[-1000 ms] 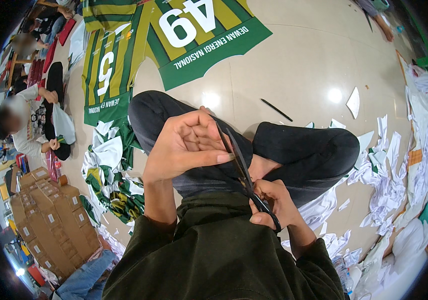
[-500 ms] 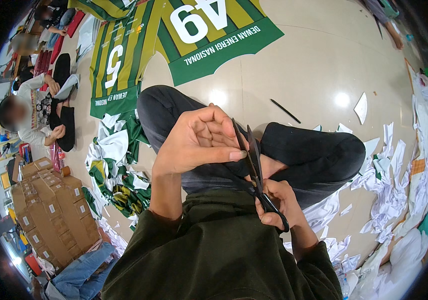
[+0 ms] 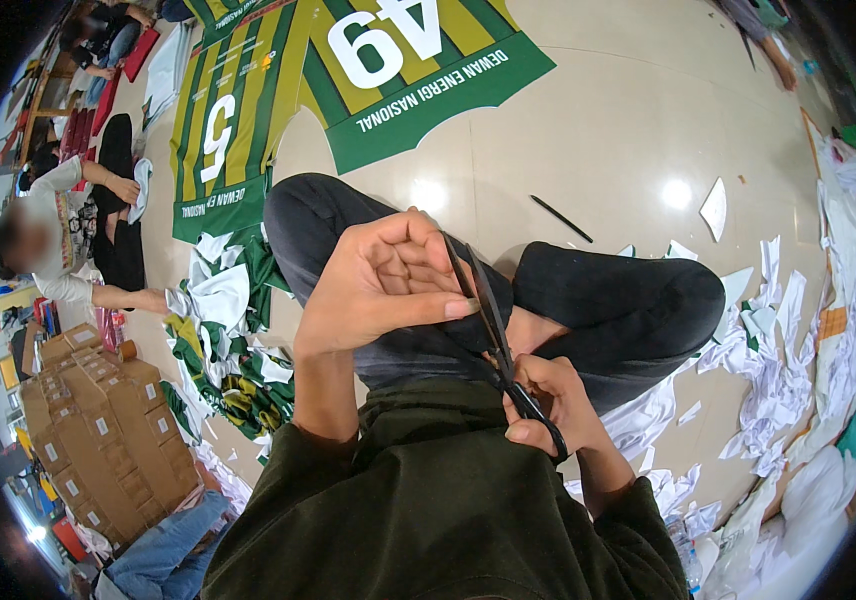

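The black scissors (image 3: 494,335) point up and slightly left over my lap, with their blades nearly together. Their handle loops are in my right hand (image 3: 551,395), whose fingers wrap round them. On the other side, my left hand (image 3: 378,275) is raised with its fingers curled, thumb tip and forefinger against one blade near its point. No cloth or paper shows between the blades. My crossed legs in dark trousers (image 3: 618,310) lie beneath.
Green striped jersey panels (image 3: 428,110) lie on the floor ahead. A black pen-like stick (image 3: 561,218) lies nearby. Cloth scraps (image 3: 223,290) are heaped at left, white offcuts (image 3: 768,370) at right. Cardboard boxes (image 3: 108,430) stand at lower left. A co-worker (image 3: 68,220) sits at left.
The scissor blades have drawn closer together. The co-worker at left has stretched an arm to the cloth heap. My hands sit slightly further left in the picture.
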### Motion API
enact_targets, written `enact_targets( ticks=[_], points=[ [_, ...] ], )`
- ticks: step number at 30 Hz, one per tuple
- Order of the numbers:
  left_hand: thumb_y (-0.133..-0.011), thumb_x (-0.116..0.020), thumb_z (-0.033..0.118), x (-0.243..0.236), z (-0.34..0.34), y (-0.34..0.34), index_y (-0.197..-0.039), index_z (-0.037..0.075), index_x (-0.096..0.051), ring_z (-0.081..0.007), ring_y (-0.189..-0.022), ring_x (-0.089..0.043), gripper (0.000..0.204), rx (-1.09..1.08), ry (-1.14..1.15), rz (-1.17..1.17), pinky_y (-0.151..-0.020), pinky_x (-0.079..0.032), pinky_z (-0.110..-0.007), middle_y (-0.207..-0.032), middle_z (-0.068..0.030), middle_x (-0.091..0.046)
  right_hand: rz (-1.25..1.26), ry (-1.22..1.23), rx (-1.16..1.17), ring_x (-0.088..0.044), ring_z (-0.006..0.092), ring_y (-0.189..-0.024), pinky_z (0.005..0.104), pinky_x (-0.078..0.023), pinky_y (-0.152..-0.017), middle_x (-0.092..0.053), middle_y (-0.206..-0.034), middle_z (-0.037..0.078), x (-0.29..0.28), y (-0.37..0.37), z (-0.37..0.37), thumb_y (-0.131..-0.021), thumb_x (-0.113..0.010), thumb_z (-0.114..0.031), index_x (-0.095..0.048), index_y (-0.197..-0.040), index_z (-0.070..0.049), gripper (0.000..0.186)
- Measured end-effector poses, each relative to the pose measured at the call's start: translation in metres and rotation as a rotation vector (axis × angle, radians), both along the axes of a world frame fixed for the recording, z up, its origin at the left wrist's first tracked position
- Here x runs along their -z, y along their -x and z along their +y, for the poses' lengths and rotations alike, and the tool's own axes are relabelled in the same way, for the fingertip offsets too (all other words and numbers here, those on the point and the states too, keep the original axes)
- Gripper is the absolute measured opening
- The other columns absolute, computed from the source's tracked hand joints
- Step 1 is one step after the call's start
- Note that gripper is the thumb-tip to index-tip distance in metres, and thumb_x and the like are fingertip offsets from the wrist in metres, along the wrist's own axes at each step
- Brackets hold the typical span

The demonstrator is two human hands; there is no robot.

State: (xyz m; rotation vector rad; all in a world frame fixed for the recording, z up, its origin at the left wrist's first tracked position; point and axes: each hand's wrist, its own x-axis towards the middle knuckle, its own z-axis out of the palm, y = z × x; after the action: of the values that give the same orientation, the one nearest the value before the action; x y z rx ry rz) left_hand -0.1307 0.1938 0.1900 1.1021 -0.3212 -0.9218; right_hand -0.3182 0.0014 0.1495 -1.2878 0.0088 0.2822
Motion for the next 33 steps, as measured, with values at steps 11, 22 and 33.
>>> enact_targets(
  ticks=[11, 22, 33],
  points=[
    [-0.081, -0.071, -0.015, 0.0011, -0.0001, -0.0002, -0.096, 0.000, -0.055, -0.0135, -0.093, -0.068, 0.026, 0.005, 0.028, -0.010, -0.080, -0.057, -0.026, -0.100, -0.0142, -0.070, 0.006, 0.010, -0.003, -0.048, 0.0090, -0.054, 0.0257, -0.036, -0.051, -0.052, -0.061, 0.001, -0.0032, -0.0039, -0.0002, -0.077, -0.086, -0.028, -0.052, -0.073, -0.006, 0.040],
    [-0.080, -0.073, -0.014, 0.0045, 0.0032, -0.0001, -0.096, 0.000, -0.053, -0.0146, -0.092, -0.069, 0.028, -0.005, 0.033, -0.004, -0.083, -0.059, -0.028, -0.100, -0.0145, -0.070, -0.015, 0.069, 0.014, -0.047, 0.0098, -0.053, 0.0264, -0.035, -0.051, -0.051, -0.060, 0.001, -0.0015, -0.0047, 0.0020, -0.077, -0.086, -0.032, -0.052, -0.071, -0.006, 0.042],
    [-0.081, -0.073, -0.014, 0.0039, 0.0033, -0.0014, -0.096, 0.000, -0.053, -0.0153, -0.094, -0.069, 0.029, -0.001, 0.035, 0.026, -0.083, -0.059, -0.028, -0.102, -0.0158, -0.070, -0.012, 0.038, 0.007, -0.049, 0.0098, -0.054, 0.0260, -0.034, -0.051, -0.051, -0.061, 0.001, -0.0005, -0.0060, 0.0018, -0.074, -0.087, -0.030, -0.052, -0.070, -0.007, 0.042]
  ],
)
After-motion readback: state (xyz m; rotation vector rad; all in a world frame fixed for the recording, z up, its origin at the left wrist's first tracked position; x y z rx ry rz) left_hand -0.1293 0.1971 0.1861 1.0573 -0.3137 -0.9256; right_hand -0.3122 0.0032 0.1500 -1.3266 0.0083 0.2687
